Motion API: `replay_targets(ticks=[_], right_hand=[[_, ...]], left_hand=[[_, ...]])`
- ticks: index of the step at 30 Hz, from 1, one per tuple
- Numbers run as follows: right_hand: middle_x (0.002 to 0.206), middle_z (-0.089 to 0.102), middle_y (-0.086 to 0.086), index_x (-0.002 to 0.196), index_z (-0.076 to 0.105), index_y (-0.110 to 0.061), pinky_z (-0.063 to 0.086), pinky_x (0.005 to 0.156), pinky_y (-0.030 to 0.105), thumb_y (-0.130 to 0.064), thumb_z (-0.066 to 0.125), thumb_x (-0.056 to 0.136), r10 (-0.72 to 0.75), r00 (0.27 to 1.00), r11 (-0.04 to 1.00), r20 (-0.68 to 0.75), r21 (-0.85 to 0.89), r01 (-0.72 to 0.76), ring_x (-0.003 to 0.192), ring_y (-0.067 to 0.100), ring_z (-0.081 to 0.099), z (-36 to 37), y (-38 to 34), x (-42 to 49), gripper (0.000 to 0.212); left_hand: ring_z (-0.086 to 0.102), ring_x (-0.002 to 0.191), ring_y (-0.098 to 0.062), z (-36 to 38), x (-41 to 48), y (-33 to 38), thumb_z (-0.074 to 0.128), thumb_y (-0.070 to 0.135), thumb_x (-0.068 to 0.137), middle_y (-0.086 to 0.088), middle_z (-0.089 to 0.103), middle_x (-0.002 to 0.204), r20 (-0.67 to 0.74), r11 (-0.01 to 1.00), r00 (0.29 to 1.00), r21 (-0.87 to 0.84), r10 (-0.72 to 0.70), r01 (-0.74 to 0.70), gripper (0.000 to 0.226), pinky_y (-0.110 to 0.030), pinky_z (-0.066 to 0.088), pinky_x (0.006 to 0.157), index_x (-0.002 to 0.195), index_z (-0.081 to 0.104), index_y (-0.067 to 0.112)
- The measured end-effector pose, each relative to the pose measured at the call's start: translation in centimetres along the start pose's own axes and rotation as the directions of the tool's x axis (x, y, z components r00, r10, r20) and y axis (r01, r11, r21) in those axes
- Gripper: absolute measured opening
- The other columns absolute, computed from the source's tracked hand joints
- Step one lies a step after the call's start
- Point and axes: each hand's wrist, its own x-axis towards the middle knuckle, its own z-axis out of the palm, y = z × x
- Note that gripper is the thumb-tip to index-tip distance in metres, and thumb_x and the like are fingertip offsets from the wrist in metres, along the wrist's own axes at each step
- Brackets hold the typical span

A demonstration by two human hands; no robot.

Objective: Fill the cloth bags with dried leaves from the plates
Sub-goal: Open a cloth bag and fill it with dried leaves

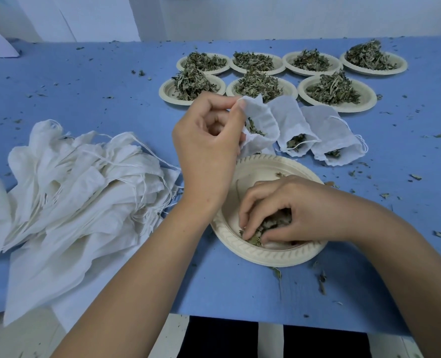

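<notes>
Fingers (249, 210) on leaves (252, 239), littered blue tabletop (85, 81), white wall (214, 16)

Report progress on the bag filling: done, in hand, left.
Done: two filled bags lie beyond the near plate. In hand: the left hand holds a third bag, partly filled, while the right hand gathers the last leaves off that plate. Left: seven heaped plates and a pile of empty bags.

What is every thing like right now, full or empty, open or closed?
left hand, pinches the held bag by its rim
held bag, mouth open, partly filled
right hand, grips leaves on the near plate
near plate, nearly empty
two lying bags, filled, mouths open
seven back plates, heaped full
bag pile, flat, empty
</notes>
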Motion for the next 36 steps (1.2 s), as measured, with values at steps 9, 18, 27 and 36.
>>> replay_targets(ticks=[9,18,27,36], right_hand=[[0.085,0.072,-0.004,0.081,0.076,-0.012,0.05,0.075,0.018,0.01,0.07,0.075,-0.053,0.903,0.956,-0.426,0.238,0.169,0.08,0.01,0.067,-1.2,-0.2,-0.6,0.024],[0.087,0.069,-0.001,0.096,0.067,-0.016,0.05,0.077,0.024,0.017,0.062,0.075,0.02,0.455,0.927,-0.89,0.187,0.324,0.084,0.013,0.066,-0.9,-0.1,-0.1,0.039],[0.092,0.069,0.008,0.087,0.071,0.002,0.05,0.078,0.026,0.005,0.064,0.079,-0.19,0.642,0.97,-0.743,-0.243,0.005,0.082,0.018,0.064,-0.8,0.9,0.2,0.011],[0.113,0.055,0.007,0.101,0.061,-0.002,0.051,0.087,0.037,0.007,0.064,0.083,-0.177,0.685,0.981,-0.706,-0.182,0.066,0.108,0.018,0.056,-1.9,0.7,-0.6,0.02]], left_hand=[[0.054,0.044,-0.004,0.1,0.0,-0.3,0.067,0.008,0.09,0.008,0.057,0.05,0.1,0.999,0.994,0.027,-0.036,0.034,0.015,-0.02,0.043,0.048,0.077,0.063,0.016],[0.05,0.044,-0.005,0.5,-0.7,-0.3,0.066,0.005,0.088,0.012,0.054,0.047,0.316,0.998,0.948,0.055,-0.04,0.024,0.017,-0.022,0.044,0.049,0.076,0.064,0.017],[0.052,0.044,-0.006,0.6,-0.7,-0.3,0.068,0.006,0.088,0.007,0.054,0.048,0.299,0.999,0.953,0.028,-0.042,0.035,0.017,-0.017,0.042,0.049,0.076,0.064,0.016],[0.049,0.041,-0.007,0.4,-0.3,-0.4,0.067,0.008,0.09,-0.002,0.055,0.047,0.206,0.997,0.975,0.016,-0.081,0.079,0.019,-0.019,0.042,0.045,0.075,0.063,0.017]])
